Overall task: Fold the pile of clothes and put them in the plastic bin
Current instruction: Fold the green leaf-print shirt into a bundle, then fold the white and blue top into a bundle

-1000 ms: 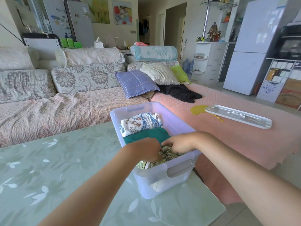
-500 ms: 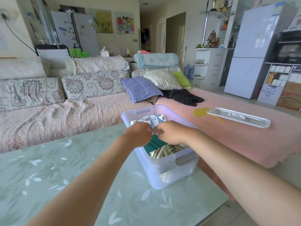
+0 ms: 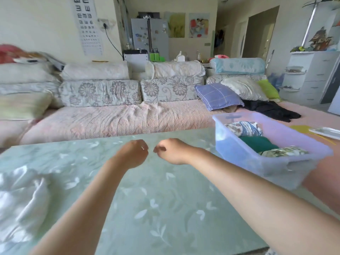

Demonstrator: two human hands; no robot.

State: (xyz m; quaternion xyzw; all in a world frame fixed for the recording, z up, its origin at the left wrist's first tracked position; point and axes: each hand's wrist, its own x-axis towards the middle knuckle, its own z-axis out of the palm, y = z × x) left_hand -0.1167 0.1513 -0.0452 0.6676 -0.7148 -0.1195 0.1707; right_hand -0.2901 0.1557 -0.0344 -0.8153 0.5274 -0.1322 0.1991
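**Both hands over the worktop, left of the bin**

The translucent lilac plastic bin sits at the right-hand edge of the pale green, leaf-patterned glass worktop. Three folded pieces lie in a row inside the bin: a blue-and-white floral cloth at the bin's far end, a plain teal garment in its middle, and a green-and-cream leaf-print piece at its near end, each touching the next.

The left hand and the right hand hang over the bare worktop to the left of the bin, knuckles almost meeting, with only a narrow gap between them. Each grip is closed, its fingers curled under into a loose fist, and no cloth shows in either (the fingertips themselves are turned away from the camera). Neither hand touches the bin.

Well to the left of the bin, at the worktop's near left edge, lies a crumpled white cloth, unfolded and blurred.

Beyond the bin a black garment sprawls on the pink quilted sofa cover, just beside a lilac checked cushion. To the right of the bin, a clear flat plastic lid rests on the pink cover, cut off by the frame edge.
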